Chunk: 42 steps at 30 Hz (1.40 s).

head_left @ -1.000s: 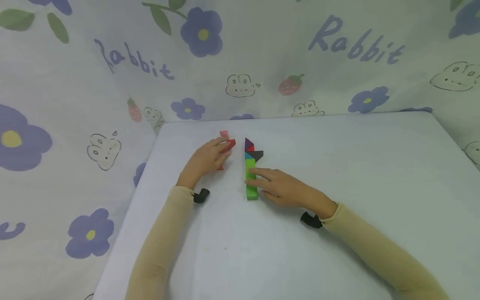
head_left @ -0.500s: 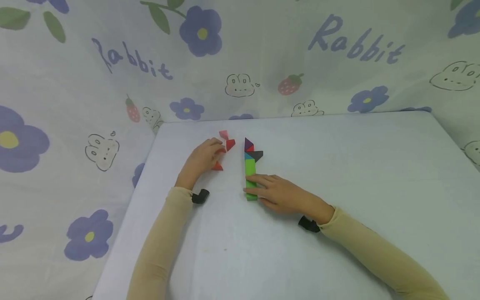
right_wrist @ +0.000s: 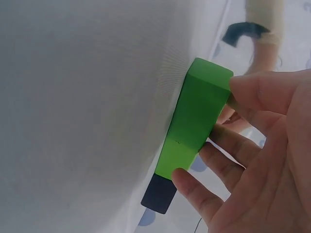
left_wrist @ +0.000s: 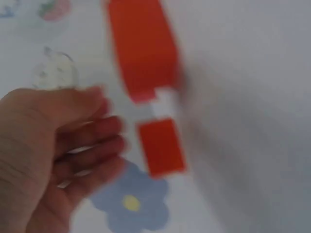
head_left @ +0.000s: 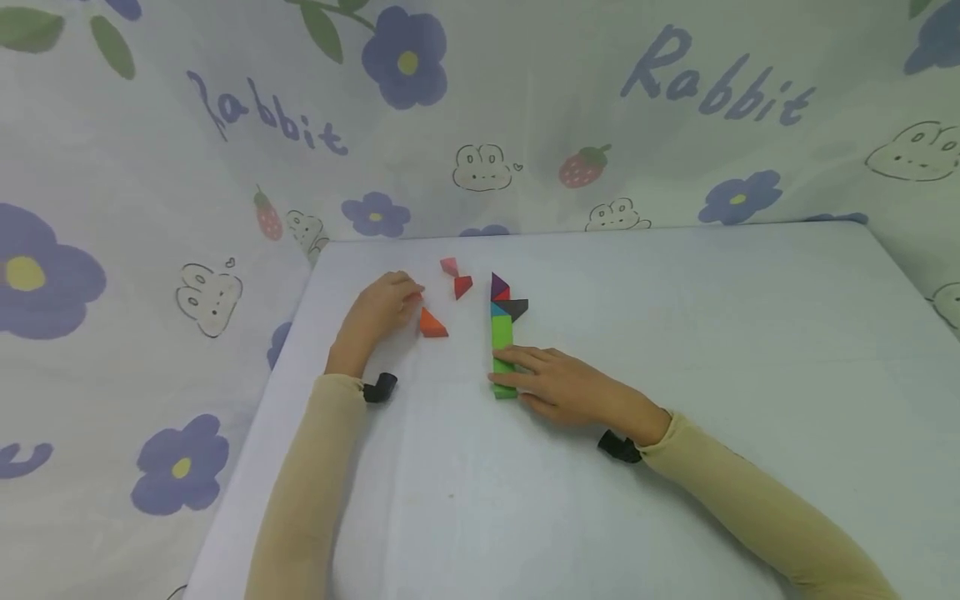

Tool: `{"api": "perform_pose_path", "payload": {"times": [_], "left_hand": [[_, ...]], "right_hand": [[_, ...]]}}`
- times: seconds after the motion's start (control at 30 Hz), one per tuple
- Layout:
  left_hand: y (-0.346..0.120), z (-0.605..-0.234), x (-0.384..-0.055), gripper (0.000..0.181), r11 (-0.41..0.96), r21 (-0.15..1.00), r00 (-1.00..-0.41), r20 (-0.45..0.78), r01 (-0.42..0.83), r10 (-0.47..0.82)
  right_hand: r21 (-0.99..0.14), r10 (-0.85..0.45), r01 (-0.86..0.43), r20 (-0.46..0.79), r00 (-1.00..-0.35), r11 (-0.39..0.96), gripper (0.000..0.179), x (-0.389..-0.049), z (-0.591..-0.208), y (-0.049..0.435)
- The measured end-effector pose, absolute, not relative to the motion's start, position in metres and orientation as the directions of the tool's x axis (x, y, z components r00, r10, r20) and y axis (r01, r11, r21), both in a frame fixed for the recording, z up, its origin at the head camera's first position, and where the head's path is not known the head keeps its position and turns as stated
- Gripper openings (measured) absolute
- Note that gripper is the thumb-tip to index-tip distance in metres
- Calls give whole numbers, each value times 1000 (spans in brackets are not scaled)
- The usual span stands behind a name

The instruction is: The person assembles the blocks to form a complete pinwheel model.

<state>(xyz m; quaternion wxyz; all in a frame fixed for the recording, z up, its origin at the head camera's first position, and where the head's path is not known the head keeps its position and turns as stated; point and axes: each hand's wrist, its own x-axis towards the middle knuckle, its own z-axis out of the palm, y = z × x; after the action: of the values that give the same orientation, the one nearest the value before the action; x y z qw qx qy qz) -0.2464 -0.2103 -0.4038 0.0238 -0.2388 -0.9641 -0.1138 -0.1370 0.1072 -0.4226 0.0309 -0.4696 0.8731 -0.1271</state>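
My left hand is beside an orange triangular block, and a sliver of red shows at its fingertips. In the left wrist view its loosely bent fingers are apart from a blurred orange-red block and a smaller red one. My right hand rests extended fingertips on the green blocks, which lie end to end. In the right wrist view, the thumb and fingers touch one side of the green blocks; a dark block shows beyond them.
Beyond the green row lie purple, red, blue and dark grey pieces. A pink piece and a red piece lie farther left. A patterned cloth stands behind the white tabletop.
My left hand has drawn back to the left, uncovering the red piece and the orange triangular block. My right hand has slid slightly nearer along the green blocks.
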Motion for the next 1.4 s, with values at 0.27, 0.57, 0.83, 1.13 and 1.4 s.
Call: {"api": "perform_pose_path", "payload": {"times": [0.27,0.57,0.83,1.13,1.4], "left_hand": [[-192,-384,-222,35,848,256,-861,-95,464,500],[-224,-381,-227,33,906,239,-922,-89,349,378],[-171,-388,-239,42,837,200,-859,63,510,509],[-149,-413,-250,49,885,108,-890,-16,452,456],[-148,-412,-253,40,827,176,-842,19,534,539]], "right_hand": [[-269,-826,-806,65,-561,527,50,-137,-422,109],[-279,-836,-818,85,-542,502,49,-137,-423,109],[-284,-831,-808,63,-552,515,50,-138,-421,108],[-284,-840,-819,74,-537,498,49,-138,-428,106],[-287,-841,-824,99,-533,488,50,-140,-426,111]]}}
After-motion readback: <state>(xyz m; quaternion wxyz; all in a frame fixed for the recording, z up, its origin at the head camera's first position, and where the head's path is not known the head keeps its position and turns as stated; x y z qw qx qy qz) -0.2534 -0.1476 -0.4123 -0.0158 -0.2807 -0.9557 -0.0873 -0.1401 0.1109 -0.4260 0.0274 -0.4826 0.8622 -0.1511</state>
